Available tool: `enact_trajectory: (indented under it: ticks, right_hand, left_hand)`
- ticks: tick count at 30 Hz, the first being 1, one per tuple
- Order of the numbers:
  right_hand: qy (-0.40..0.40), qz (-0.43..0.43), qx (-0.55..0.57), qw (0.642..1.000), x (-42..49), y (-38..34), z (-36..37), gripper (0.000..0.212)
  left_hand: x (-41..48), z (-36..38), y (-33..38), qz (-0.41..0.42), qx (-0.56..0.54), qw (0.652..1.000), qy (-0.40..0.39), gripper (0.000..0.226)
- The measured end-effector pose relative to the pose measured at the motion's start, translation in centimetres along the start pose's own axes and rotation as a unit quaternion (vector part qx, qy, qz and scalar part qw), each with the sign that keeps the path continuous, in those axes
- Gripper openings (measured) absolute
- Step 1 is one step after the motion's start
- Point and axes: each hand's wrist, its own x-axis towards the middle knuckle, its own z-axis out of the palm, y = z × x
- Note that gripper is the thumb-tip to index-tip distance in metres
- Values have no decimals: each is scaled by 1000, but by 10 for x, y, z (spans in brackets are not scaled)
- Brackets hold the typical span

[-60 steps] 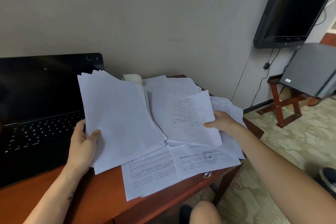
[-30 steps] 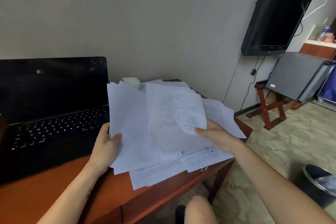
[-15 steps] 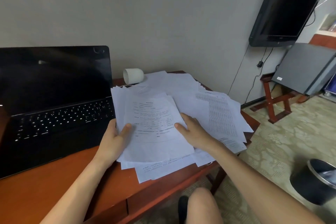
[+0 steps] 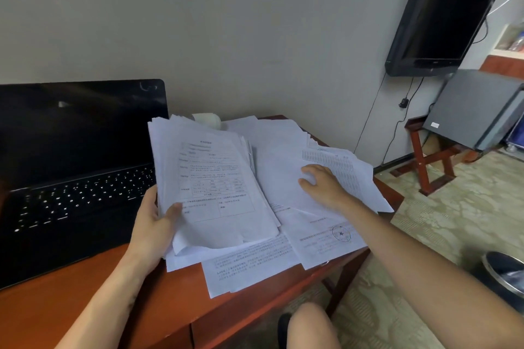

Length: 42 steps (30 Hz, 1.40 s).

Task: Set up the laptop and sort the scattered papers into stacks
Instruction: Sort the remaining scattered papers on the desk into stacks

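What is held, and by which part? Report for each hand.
Left hand grips the paper stack at its lower left edge. Right hand holds nothing, resting open on loose papers.

Bare left grip, bare right grip, bare forearms, one bare knee (at the lower edge)

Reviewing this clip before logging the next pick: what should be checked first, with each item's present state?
1. Left hand grips the paper stack: ok.
2. Right hand lies flat on the loose sheets, pinching none: ok.
3. Laptop open, keys lit: ok.
4. Its screen showing anything: cannot tell, dark.
5. Stamped sheet fully on the desk: not ok, a corner hangs over the front edge.
6. Edges of the paper stack squared: not ok, fanned.
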Motion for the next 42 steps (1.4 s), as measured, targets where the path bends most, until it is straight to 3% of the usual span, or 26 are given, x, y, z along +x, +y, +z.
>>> enact_trajectory:
  ticks: [5,9,13,20,25,31,37,42]
  right_hand:
    - [-41,55,12,998,32,0,-8,86]
    - [-98,54,-66,992,49,1,-3,115]
    - [-101,34,-149,983,59,-1,-3,113]
    - [-79,38,-134,987,65,6,-3,103]
    - [-82,53,-151,984,71,18,-6,114]
    - [-27,21,-112,993,72,18,-1,87]
    - [25,24,100,994,67,29,6,16]
    - [123,75,142,979,44,32,-19,15]
  left_hand:
    - [4,0,-4,8,5,1000,25,46]
    - [4,1,-5,13,3,1000,27,45]
    - [5,2,-6,17,7,999,29,44]
    - [4,2,-4,21,-5,999,23,41]
    - [5,2,-6,18,0,1000,22,43]
    - [6,2,-7,20,4,1000,20,45]
    - [2,5,-4,40,-8,999,24,45]
    - [-5,12,5,58,-40,997,24,44]
